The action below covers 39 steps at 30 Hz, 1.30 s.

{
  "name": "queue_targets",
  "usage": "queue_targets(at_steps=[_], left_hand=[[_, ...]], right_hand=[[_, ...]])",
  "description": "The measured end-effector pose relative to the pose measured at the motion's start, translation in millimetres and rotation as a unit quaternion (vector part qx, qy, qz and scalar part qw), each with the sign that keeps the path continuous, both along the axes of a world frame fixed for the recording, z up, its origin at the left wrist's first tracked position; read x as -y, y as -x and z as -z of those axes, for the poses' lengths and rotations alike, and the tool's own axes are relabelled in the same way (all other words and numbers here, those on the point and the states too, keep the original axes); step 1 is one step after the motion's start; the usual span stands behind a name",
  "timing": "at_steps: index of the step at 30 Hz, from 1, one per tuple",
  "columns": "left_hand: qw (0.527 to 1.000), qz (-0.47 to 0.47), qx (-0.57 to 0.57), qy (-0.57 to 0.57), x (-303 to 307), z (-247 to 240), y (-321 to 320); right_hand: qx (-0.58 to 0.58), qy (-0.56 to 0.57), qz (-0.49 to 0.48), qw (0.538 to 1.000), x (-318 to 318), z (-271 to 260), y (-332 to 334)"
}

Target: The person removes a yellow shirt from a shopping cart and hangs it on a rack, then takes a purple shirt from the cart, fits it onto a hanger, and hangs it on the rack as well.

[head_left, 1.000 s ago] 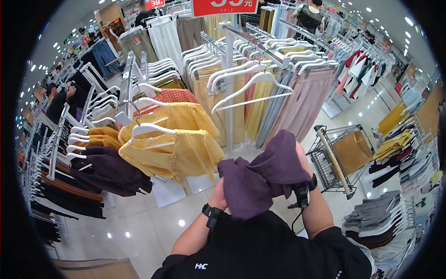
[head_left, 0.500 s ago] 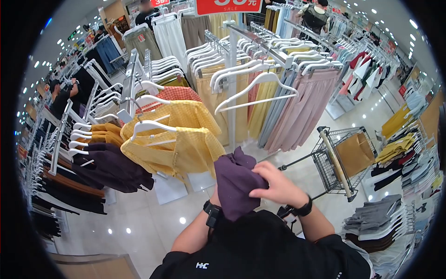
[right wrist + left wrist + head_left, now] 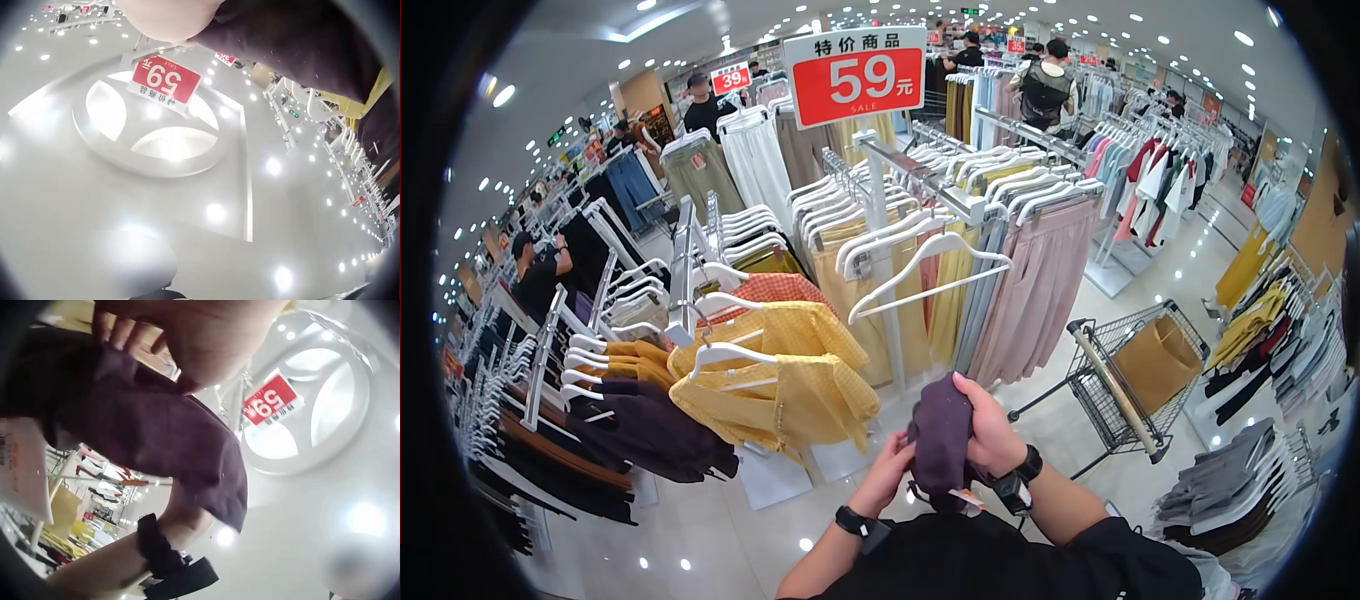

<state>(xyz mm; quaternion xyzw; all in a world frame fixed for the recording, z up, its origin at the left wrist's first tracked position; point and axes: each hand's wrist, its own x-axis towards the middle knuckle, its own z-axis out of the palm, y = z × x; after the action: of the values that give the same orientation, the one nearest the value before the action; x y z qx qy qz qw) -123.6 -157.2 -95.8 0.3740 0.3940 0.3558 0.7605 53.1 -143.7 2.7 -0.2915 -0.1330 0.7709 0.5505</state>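
A dark purple garment (image 3: 941, 436), gathered into a narrow bundle, is in front of the person's chest. The left hand (image 3: 887, 470) pinches its left side; in the left wrist view, thumb and fingers (image 3: 134, 336) lie on either side of the cloth (image 3: 156, 434). My right hand (image 3: 996, 436) grips the other side, its fingers partly hidden behind the fabric. A paper tag (image 3: 24, 472) with orange print hangs by the garment. Beyond the hands, a bare white hanger (image 3: 930, 275) hangs at the end of a rail.
Yellow tops (image 3: 785, 400) hang at front left, beside more dark purple garments (image 3: 650, 430). Pink trousers (image 3: 1040, 290) hang at the right end of the middle rack. A shopping cart (image 3: 1120, 380) holding a brown paper bag (image 3: 1157, 362) stands to the right.
The spread garment has been gathered into a narrow bundle. The right hand let go, reached over it and took hold again. The head view has tilted up, showing the whole sale sign.
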Motion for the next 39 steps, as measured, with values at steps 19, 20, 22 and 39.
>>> queue_targets(at_steps=[19,20,22,39], left_hand=[[0.986,-0.115,0.106,-0.065,-13,-38,-9],[0.987,-0.107,0.102,-0.06,-17,-35,-12],[0.988,-0.099,0.107,-0.045,-17,-49,-25],[0.993,0.035,0.054,-0.102,-41,-81,-120]], right_hand=[[0.386,-0.332,-0.007,0.861,-4,-4,-17],[0.468,-0.375,0.011,0.8,-4,-6,-23],[0.49,-0.374,-0.03,0.787,-4,-6,-32],[0.078,-0.119,-0.245,0.959,-56,29,-168]])
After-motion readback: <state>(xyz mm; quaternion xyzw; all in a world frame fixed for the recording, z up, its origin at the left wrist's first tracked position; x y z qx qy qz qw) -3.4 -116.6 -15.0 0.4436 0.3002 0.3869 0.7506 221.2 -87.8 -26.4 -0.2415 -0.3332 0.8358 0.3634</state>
